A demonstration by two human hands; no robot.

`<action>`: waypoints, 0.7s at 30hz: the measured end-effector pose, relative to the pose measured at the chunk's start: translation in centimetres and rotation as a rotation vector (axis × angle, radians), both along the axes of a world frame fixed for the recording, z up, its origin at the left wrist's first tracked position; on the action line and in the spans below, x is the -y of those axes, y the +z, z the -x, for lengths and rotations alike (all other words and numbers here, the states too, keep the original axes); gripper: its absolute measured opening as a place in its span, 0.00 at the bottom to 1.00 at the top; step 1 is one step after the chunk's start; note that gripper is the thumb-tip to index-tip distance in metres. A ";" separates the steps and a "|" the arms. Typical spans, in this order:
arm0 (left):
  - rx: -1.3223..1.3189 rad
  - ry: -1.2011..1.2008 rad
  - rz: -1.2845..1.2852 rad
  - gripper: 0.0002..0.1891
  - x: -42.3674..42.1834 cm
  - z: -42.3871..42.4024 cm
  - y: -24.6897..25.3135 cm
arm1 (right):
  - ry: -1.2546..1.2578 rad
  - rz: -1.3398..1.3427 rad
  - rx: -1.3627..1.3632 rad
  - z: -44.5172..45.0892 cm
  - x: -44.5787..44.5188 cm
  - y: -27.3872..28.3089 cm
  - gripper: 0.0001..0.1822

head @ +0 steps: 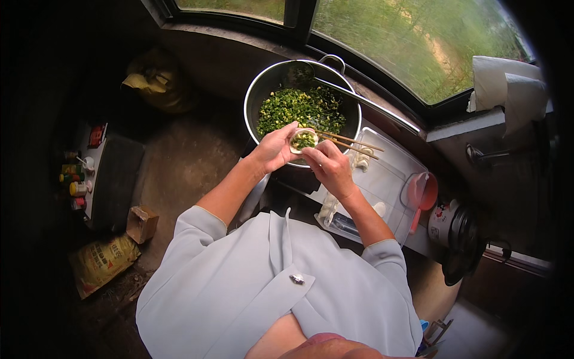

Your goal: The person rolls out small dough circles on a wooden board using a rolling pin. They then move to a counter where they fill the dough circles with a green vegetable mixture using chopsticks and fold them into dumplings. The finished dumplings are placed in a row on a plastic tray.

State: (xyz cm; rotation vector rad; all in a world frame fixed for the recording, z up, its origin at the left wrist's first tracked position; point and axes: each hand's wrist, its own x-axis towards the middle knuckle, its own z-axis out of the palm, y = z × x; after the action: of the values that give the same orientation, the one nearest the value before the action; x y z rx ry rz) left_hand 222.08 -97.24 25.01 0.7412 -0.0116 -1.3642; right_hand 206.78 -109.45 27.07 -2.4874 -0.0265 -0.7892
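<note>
My left hand (pixel 274 149) holds a round dough wrapper (pixel 294 148) with chopped green and yellow filling (pixel 303 140) on it. The fingertips of my right hand (pixel 331 165) touch the wrapper's near right edge. A pair of wooden chopsticks (pixel 352 142) sticks out to the right from behind my right hand; whether that hand grips them is not clear. Just beyond both hands stands a large metal pan (pixel 247 105) of the same chopped filling (pixel 300 107). A long-handled ladle (pixel 372 105) rests across its rim. Folded dumplings (pixel 364 158) lie in a clear plastic tray (pixel 394 179) to the right.
A pink plastic ladle (pixel 426 193) and a white patterned cooker (pixel 441 223) are right of the tray. A window frame (pixel 305 20) runs behind the pan. Seasoning jars (pixel 78 188) stand on a small table at far left, near a cardboard box (pixel 142 223) and a yellow sack (pixel 105 262).
</note>
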 end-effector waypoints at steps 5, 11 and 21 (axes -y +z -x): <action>-0.004 -0.017 0.014 0.22 -0.1 0.3 -0.4 | 0.048 0.070 0.043 -0.2 0.1 0.0 0.10; 0.165 -0.030 -0.018 0.16 -0.1 1.2 -0.7 | 0.021 0.055 0.046 -0.1 0.2 0.0 0.09; 0.391 -0.045 -0.031 0.16 0.0 1.9 -0.1 | -0.112 -0.146 0.012 -0.7 0.3 -1.4 0.08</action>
State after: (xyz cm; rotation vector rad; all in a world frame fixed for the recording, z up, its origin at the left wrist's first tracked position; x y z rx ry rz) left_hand 220.15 -97.27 24.91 1.0295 -0.3181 -1.2459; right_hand 207.48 -109.79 25.67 -2.3622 0.1618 -0.8220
